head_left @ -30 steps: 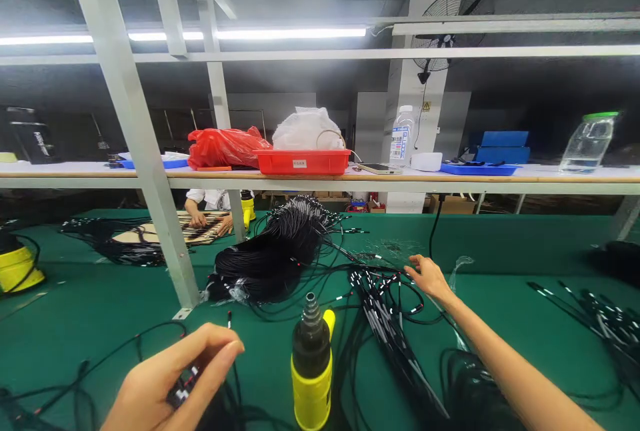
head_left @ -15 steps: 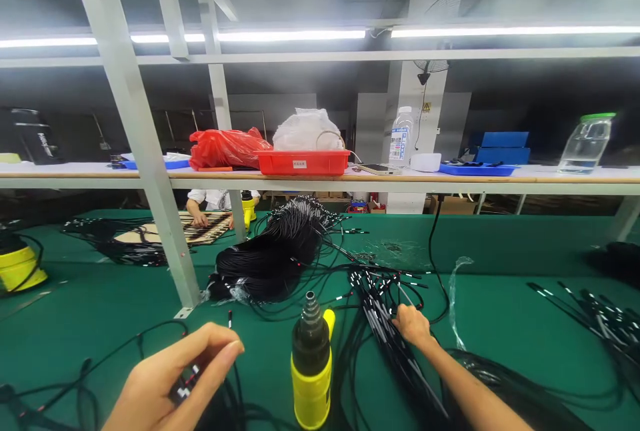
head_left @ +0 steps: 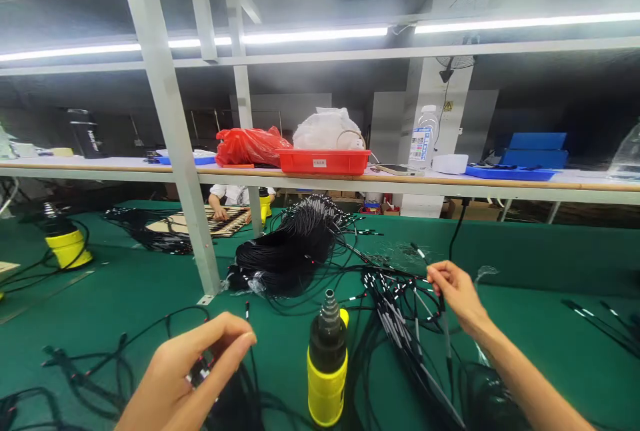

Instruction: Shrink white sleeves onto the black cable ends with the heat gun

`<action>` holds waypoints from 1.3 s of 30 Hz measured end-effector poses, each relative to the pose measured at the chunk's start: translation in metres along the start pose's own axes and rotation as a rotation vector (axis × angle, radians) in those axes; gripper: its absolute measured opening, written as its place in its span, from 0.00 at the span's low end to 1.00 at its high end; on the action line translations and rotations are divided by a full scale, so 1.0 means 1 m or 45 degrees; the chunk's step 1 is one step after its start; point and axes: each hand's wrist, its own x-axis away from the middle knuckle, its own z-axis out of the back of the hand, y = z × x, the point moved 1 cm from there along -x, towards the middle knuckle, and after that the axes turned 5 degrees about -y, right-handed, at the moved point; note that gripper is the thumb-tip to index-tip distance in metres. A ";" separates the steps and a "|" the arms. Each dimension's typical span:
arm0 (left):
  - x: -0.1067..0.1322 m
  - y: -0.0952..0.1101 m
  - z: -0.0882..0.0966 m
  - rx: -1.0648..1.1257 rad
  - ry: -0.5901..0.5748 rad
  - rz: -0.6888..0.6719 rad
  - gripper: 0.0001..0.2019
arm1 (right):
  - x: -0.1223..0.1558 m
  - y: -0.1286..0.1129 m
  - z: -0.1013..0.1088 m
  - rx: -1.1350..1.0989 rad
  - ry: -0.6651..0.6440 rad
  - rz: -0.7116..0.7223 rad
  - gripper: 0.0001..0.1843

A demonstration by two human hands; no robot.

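My left hand (head_left: 193,374) is low in the foreground, fingers pinched on a small bunch of black wire ends with red and white tips. My right hand (head_left: 456,292) is raised over a fan of black wires with white-marked ends (head_left: 400,304), its fingers closed on a thin black wire that hangs down from them. A yellow and black heat gun (head_left: 327,367) stands upright between my hands. Behind it lies a thick coiled bundle of black wires (head_left: 287,254) on the green table (head_left: 125,291).
A white frame post (head_left: 173,131) rises at the left centre. The shelf above carries a red tray (head_left: 324,161), a red bag, a bottle and blue trays. Another person's hands (head_left: 217,212) work at a board across the table. A second yellow heat gun (head_left: 63,241) stands far left.
My right hand dropped to the wire fan, closed on one wire and lifted it up and to the right. My left hand kept its pinch. The view shifted left.
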 end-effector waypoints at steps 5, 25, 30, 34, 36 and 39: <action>-0.015 0.032 -0.008 0.124 -0.005 -0.081 0.10 | 0.058 -0.104 0.027 -0.161 -0.416 0.446 0.18; -0.041 0.053 -0.016 0.128 -0.389 -0.203 0.11 | 0.079 -0.159 -0.015 0.232 -0.825 0.718 0.17; -0.052 0.048 -0.019 0.008 -0.324 -0.260 0.13 | 0.070 -0.166 -0.021 0.273 -0.730 0.710 0.17; -0.057 0.043 -0.021 -0.028 -0.312 -0.321 0.12 | 0.064 -0.165 -0.025 0.285 -0.679 0.714 0.17; -0.060 0.039 -0.021 -0.028 -0.287 -0.327 0.12 | 0.062 -0.165 -0.028 0.276 -0.666 0.707 0.17; -0.065 0.034 -0.024 0.010 -0.261 -0.311 0.12 | 0.057 -0.164 -0.033 0.247 -0.652 0.694 0.15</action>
